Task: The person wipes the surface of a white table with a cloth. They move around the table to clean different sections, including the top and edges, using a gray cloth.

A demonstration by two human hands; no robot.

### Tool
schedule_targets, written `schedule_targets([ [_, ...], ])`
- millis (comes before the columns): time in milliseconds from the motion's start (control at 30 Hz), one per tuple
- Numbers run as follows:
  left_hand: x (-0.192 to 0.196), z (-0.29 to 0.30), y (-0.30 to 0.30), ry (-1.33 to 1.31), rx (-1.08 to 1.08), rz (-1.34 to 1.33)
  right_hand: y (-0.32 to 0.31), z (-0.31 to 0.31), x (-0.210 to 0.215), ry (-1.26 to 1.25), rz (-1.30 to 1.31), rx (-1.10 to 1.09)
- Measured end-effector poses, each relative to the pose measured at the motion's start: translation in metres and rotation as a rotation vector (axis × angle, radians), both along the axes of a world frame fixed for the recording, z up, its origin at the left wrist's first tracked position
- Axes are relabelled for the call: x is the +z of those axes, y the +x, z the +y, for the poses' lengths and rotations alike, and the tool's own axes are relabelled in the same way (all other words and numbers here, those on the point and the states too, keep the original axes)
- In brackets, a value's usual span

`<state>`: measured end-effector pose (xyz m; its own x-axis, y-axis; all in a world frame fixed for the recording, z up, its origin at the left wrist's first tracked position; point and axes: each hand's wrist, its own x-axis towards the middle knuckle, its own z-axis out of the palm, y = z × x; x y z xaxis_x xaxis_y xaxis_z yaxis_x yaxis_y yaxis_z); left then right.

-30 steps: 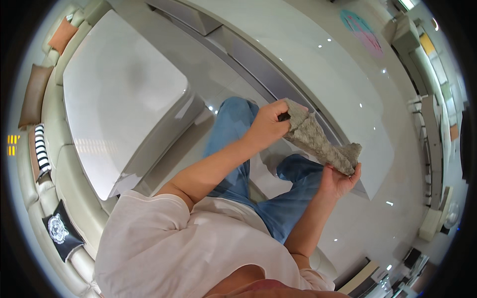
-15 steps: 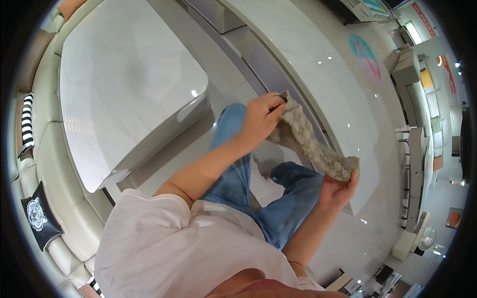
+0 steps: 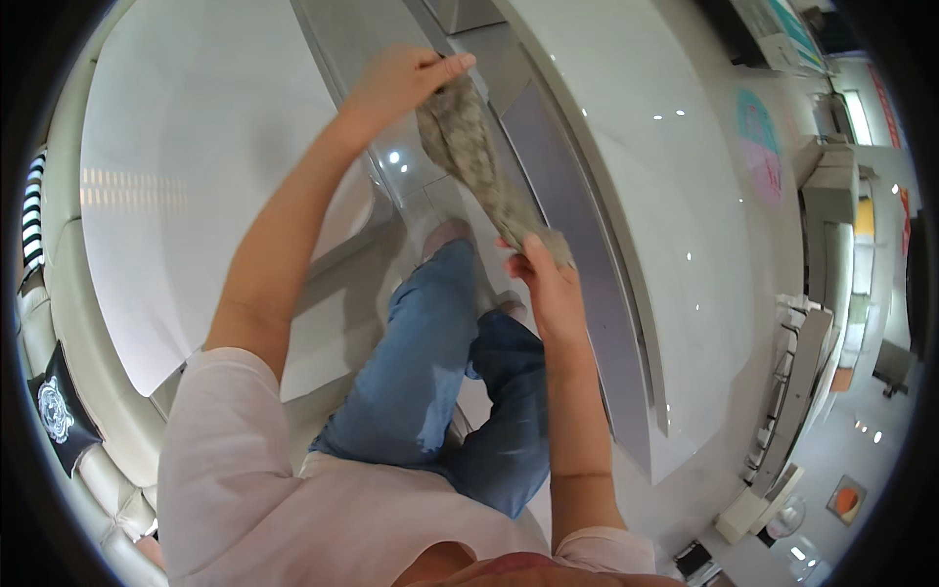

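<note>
A grey-beige cloth (image 3: 468,147), soft and crumpled, stretches between my two hands in front of my knees. My left hand (image 3: 406,83) pinches its far end, with that arm reaching out beside the white coffee table. At the nearer end, my right hand (image 3: 550,284) has its fingers and thumb closed on the cloth beside the front of a low white cabinet (image 3: 641,196). The cloth hangs in the air and is slightly smeared by motion.
The glossy white table (image 3: 215,117) stands on my left, with a pale sofa (image 3: 108,323) beyond it. A black cushion (image 3: 65,409) leans on the sofa. Greyish drawer fronts (image 3: 567,186) run along the cabinet. My legs in blue jeans (image 3: 421,352) fill the gap between.
Both hands have moved forward and to the left with the cloth, and my arms are straighter. The view has shifted, and my lower legs and feet show more.
</note>
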<state>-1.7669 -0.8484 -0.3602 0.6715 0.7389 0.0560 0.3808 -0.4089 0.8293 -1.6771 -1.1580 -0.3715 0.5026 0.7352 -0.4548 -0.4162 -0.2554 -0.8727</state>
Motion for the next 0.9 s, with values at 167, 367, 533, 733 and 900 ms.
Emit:
schedule_targets([
  [167, -0.040, 0.042, 0.000, 0.067, 0.212, 0.102, 0.047, 0.102, -0.080, -0.208, 0.117, 0.148],
  [367, -0.095, 0.072, -0.027, 0.514, 0.342, 0.116, 0.073, 0.167, -0.102, -0.272, 0.295, 0.014],
  [533, -0.098, 0.052, -0.012, 0.299, 0.552, 0.260, 0.068, 0.190, -0.087, -0.365, 0.436, -0.189],
  [733, -0.100, 0.051, 0.002, -0.142, 0.779, 0.176, 0.063, 0.191, -0.070, -0.643, 0.576, -0.302],
  [900, -0.083, 0.066, -0.006, -0.698, 0.838, 0.253, 0.059, 0.211, -0.078, -0.630, 0.764, -0.415],
])
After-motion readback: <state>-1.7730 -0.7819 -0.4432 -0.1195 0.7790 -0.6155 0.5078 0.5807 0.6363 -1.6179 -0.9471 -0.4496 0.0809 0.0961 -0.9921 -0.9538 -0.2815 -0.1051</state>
